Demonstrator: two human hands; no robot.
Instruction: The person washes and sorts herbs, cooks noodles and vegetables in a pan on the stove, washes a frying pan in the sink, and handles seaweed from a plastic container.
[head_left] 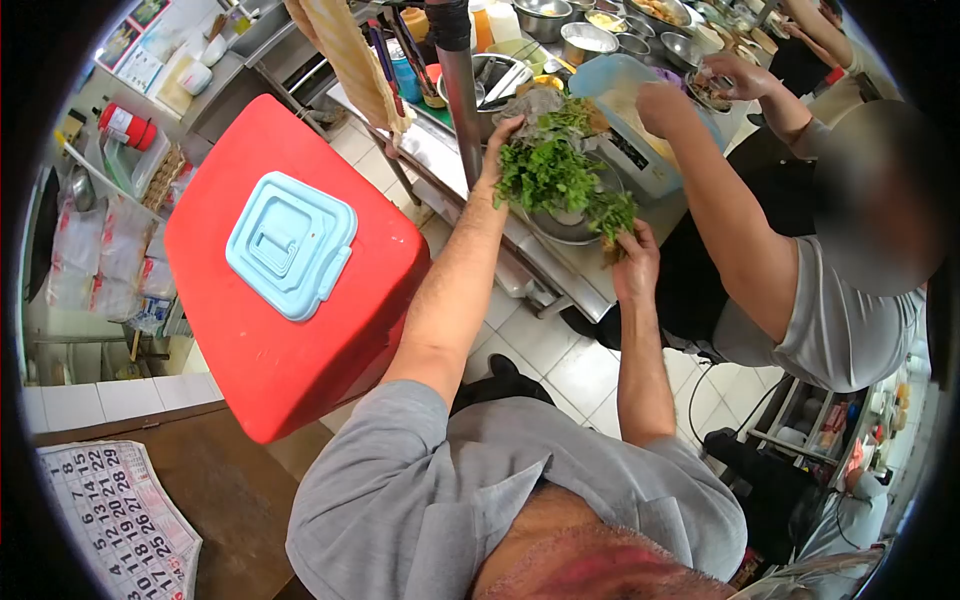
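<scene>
A leafy bunch of green herbs (550, 172) hangs between my two hands, over a round metal bowl (575, 232) at the edge of the steel counter. My left hand (500, 150) is at the upper left end of the bunch, its fingers closed around the leaves and a crumpled clear plastic bag (528, 105). Lower right, my right hand (634, 258) pinches a smaller sprig (612, 212) of the greens. Part of the bowl is hidden under the leaves.
A large red container (290, 340) with a light blue lid (290, 245) on top stands to the left. A metal pole (460, 95) rises beside the counter. A co-worker in grey (840, 310) stands close at right, arms over a translucent blue tub (655, 165).
</scene>
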